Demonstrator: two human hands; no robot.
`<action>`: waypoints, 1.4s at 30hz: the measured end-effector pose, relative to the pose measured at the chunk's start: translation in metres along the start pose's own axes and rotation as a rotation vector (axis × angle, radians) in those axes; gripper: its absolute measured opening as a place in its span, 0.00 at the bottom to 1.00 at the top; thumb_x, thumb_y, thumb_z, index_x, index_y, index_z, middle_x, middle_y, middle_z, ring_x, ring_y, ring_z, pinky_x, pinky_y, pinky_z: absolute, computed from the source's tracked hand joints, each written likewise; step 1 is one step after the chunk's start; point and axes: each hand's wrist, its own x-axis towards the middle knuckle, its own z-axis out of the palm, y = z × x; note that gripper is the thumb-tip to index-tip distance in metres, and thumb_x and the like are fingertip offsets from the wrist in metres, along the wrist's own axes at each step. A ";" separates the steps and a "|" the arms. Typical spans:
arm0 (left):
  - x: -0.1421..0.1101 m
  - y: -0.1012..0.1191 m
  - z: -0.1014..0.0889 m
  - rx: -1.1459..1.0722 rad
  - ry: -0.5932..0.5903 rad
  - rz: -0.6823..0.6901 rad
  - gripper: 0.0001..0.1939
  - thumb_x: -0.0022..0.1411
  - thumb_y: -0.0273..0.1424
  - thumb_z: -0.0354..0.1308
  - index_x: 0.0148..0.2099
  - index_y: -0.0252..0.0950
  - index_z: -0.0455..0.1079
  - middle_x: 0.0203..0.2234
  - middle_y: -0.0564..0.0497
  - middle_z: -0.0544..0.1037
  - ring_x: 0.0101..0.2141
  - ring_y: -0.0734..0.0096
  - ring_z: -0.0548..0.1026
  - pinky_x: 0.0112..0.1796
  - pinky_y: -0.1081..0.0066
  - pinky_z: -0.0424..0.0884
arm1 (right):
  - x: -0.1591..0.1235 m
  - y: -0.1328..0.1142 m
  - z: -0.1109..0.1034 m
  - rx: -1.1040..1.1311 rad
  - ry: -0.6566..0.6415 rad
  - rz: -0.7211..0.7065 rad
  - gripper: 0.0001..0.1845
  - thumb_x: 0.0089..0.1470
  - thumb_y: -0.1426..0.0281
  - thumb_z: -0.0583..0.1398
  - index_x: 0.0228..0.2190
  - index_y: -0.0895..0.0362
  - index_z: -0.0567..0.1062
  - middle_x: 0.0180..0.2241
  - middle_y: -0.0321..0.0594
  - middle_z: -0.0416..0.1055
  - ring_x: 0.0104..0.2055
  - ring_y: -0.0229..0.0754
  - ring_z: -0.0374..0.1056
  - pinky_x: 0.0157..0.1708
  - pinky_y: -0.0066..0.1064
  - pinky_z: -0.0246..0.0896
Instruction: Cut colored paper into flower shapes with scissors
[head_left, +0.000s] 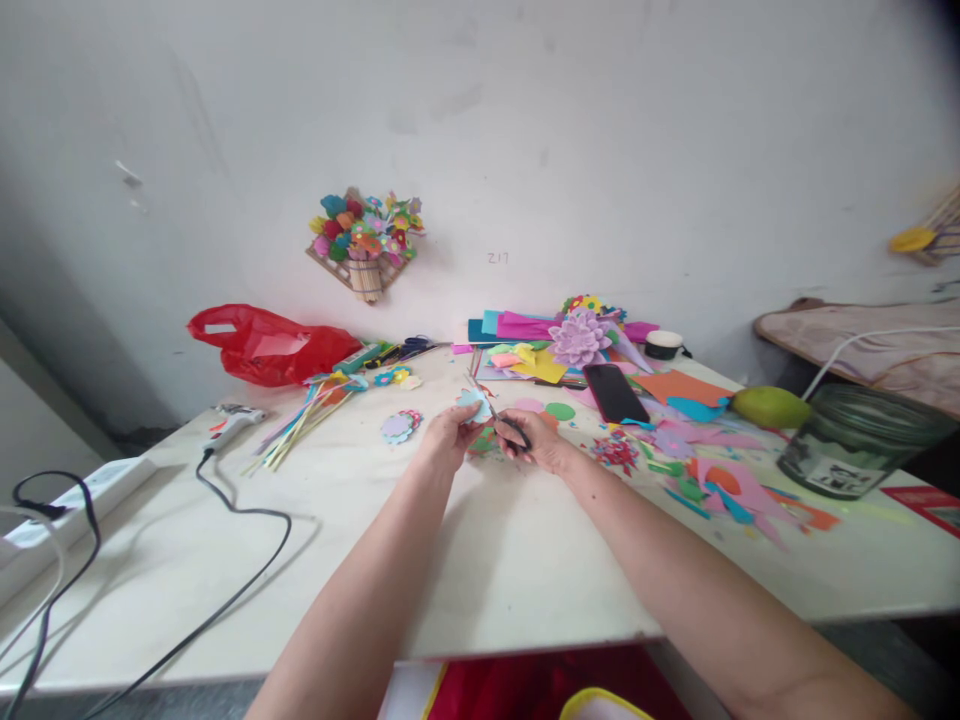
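Note:
A small light-blue paper piece with a scalloped edge [472, 400] is pinched in my left hand [448, 436]. My right hand [534, 440] is closed round the dark handles of a pair of scissors [516, 434]. The scissor blades point up and left, right at the edge of the blue piece; I cannot tell whether they touch it. Beneath and around my hands lie small green and coloured scraps. Left of my left hand rests a small stack of scalloped paper flowers [401, 427]. A green paper disc [559, 411] lies beyond my right hand.
On the left are a glue gun [238, 426] with a trailing cord, a power strip [82, 505], thin paper-topped sticks [304, 425] and a red plastic bag [270, 345]. To the right are a phone [615, 393], paper offcuts [739, 490], a yellow-green fruit [770, 408] and a glass jar [859, 440].

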 end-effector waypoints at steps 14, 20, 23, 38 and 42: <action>0.003 -0.002 -0.002 -0.024 -0.002 0.016 0.06 0.51 0.15 0.58 0.30 0.30 0.69 0.19 0.51 0.75 0.17 0.77 0.71 0.22 0.78 0.73 | 0.000 -0.003 0.004 0.011 0.015 0.007 0.13 0.39 0.64 0.63 0.26 0.58 0.66 0.15 0.30 0.64 0.12 0.30 0.58 0.06 0.19 0.38; 0.003 -0.002 -0.002 -0.034 0.005 -0.006 0.07 0.51 0.15 0.58 0.30 0.31 0.69 0.20 0.51 0.75 0.16 0.77 0.71 0.20 0.79 0.72 | 0.000 -0.001 0.005 0.045 0.027 -0.003 0.10 0.39 0.67 0.61 0.26 0.58 0.68 0.15 0.30 0.64 0.12 0.30 0.58 0.06 0.19 0.37; 0.002 -0.002 -0.002 -0.036 -0.003 -0.001 0.07 0.53 0.15 0.57 0.30 0.31 0.69 0.19 0.51 0.75 0.16 0.78 0.71 0.20 0.80 0.71 | 0.000 -0.002 0.006 0.046 0.037 0.001 0.09 0.40 0.68 0.61 0.25 0.58 0.67 0.15 0.30 0.64 0.12 0.29 0.57 0.07 0.20 0.35; 0.010 0.003 -0.009 0.031 0.049 -0.020 0.06 0.52 0.16 0.57 0.31 0.29 0.69 0.21 0.50 0.76 0.17 0.75 0.73 0.19 0.78 0.72 | 0.006 0.000 0.010 0.130 0.076 0.062 0.06 0.38 0.70 0.61 0.23 0.58 0.69 0.13 0.30 0.60 0.13 0.31 0.55 0.11 0.22 0.46; 0.009 0.005 -0.009 0.030 0.051 -0.025 0.06 0.52 0.16 0.57 0.32 0.29 0.70 0.20 0.50 0.75 0.17 0.75 0.72 0.19 0.77 0.72 | 0.009 0.002 0.009 0.136 0.079 0.068 0.06 0.39 0.69 0.61 0.22 0.58 0.69 0.12 0.29 0.59 0.13 0.31 0.55 0.10 0.22 0.47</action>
